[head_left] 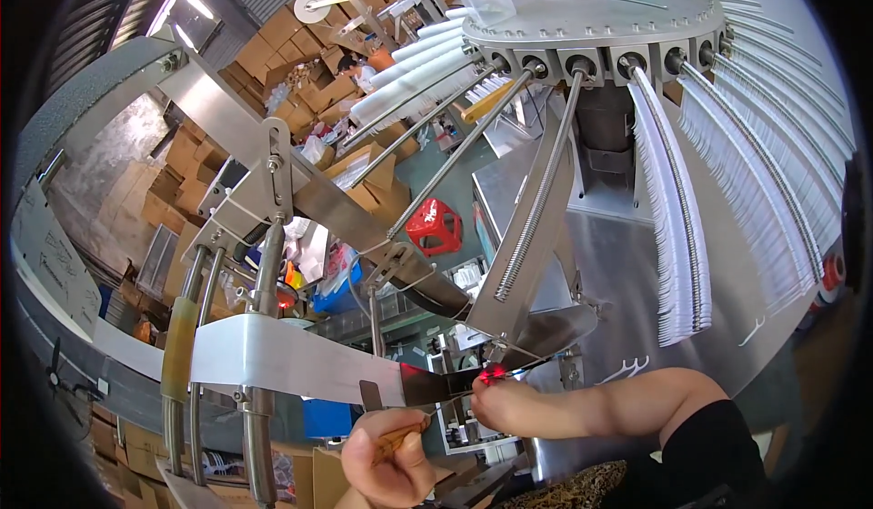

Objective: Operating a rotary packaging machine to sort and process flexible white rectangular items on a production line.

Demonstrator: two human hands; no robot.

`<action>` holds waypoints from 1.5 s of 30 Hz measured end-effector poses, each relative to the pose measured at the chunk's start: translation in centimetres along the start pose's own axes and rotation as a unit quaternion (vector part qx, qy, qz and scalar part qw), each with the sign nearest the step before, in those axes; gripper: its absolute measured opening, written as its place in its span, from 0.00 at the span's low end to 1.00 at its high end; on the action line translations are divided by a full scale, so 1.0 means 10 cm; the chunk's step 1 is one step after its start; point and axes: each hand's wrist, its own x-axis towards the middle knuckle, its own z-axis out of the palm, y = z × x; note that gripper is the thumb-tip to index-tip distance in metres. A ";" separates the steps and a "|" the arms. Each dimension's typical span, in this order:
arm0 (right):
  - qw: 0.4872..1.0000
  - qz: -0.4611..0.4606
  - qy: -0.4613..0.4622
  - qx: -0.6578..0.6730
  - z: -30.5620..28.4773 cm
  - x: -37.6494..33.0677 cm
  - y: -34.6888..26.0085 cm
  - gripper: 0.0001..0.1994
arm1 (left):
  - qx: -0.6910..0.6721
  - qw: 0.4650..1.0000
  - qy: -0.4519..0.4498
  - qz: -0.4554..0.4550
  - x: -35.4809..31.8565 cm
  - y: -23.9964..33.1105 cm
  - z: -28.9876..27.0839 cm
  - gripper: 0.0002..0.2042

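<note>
My left hand (386, 463) is at the bottom middle, its fingers curled closed. A brownish patch shows inside the curl; what it holds is hidden. To its right, my right hand (500, 406) is closed beside the metal guide, fingertips pressed together under a red glow (491, 375). A thin line runs between the two hands, too fine to name. Just beyond them, a broad white strip (300, 361) passes round upright rollers and ends at a dark section (426, 385) near my right fingertips.
A round metal turntable (600, 22) carries many radiating rods; several on the right hold white bristly strips (668, 227). A slotted metal arm (536, 209) slopes down toward my hands. A red stool (434, 227), cardboard boxes (377, 186) and another person (362, 74) are farther back.
</note>
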 end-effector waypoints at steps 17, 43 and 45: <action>1.000 0.017 -0.005 -0.026 -0.08 0.04 -0.11 0.07 | 0.045 0.991 -0.041 -0.118 0.16 -0.06 0.19 0.12; 0.988 -0.123 -0.092 -0.016 -1.22 -0.50 -0.40 0.06 | 0.009 0.982 0.131 0.136 0.06 -0.03 -0.02 0.25; 0.991 -0.022 -0.094 -0.098 -1.24 -0.87 -0.02 0.06 | 0.030 0.998 0.038 0.037 0.07 -0.01 0.01 0.25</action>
